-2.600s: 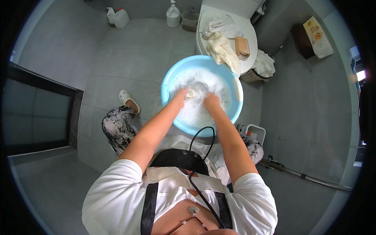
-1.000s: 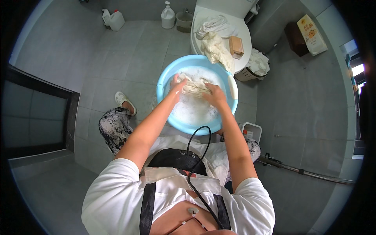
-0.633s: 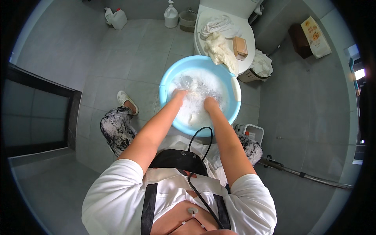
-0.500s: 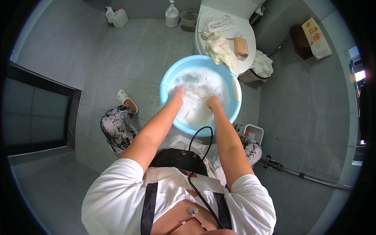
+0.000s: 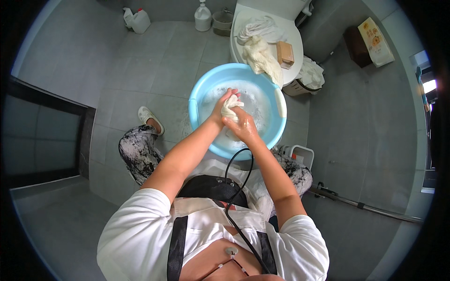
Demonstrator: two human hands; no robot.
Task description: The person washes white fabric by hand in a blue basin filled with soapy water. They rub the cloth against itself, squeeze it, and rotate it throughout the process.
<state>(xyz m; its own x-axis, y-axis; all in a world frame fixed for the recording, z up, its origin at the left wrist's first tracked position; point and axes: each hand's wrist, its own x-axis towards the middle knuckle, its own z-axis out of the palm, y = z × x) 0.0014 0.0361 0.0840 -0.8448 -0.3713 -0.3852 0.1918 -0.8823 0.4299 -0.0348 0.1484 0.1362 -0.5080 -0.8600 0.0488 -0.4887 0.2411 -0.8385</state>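
Observation:
Over a light blue basin [image 5: 198,86] of sudsy water [image 5: 255,96], both my hands are together on a bunched wet white cloth [image 5: 230,107]. My left hand [image 5: 222,103] is beneath and to the left of the cloth, its fingertips showing past the far end. From the right, my right hand [image 5: 243,124] wraps round the same cloth, with wet suds on its skin. Something whitish lies in the foam below my hands, too covered to make out. A cream knitted cloth [image 5: 260,55] hangs from the toilet lid onto the basin's far right rim.
Behind the basin stands a white toilet [image 5: 293,40] with a white cloth [image 5: 262,29] and a small tan box [image 5: 285,53] on its lid. A basket [image 5: 296,88] of white cloth sits right of it. Bottles [image 5: 203,18] stand by the far wall.
Both hands have come up out of the foam and together at the basin's middle. The white cloth now shows bunched between them.

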